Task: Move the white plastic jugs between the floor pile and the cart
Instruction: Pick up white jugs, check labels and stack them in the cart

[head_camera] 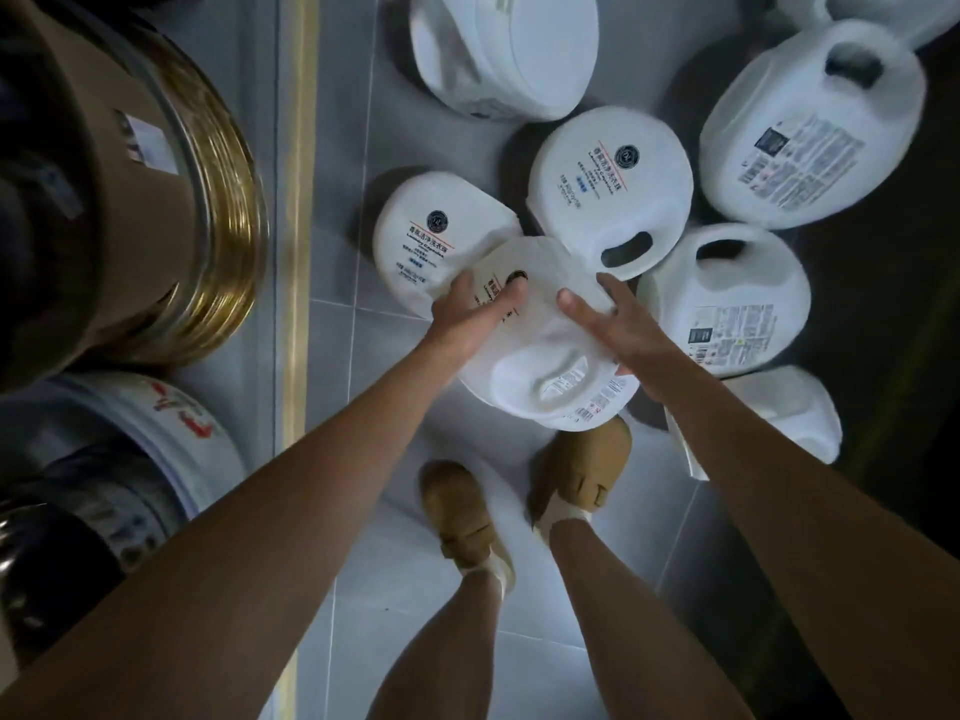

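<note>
1. Two drums sit far left: a brown drum (130, 200) with a brass-coloured rim, and a white drum (156, 439) below it.
2. Your left hand (467, 314) and right hand (618, 324) clasp one jug (540, 366) from either side, above your shoes (462, 517).
3. Crowding behind it on the floor (343, 356) lie two labelled jugs (608, 184), touching.
4. Further right, more jugs (810, 122) lie close together.

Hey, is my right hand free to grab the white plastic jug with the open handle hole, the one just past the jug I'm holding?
Probably not yet: the right hand and left hand both grip the held jug, which partly covers that handled jug.
</note>
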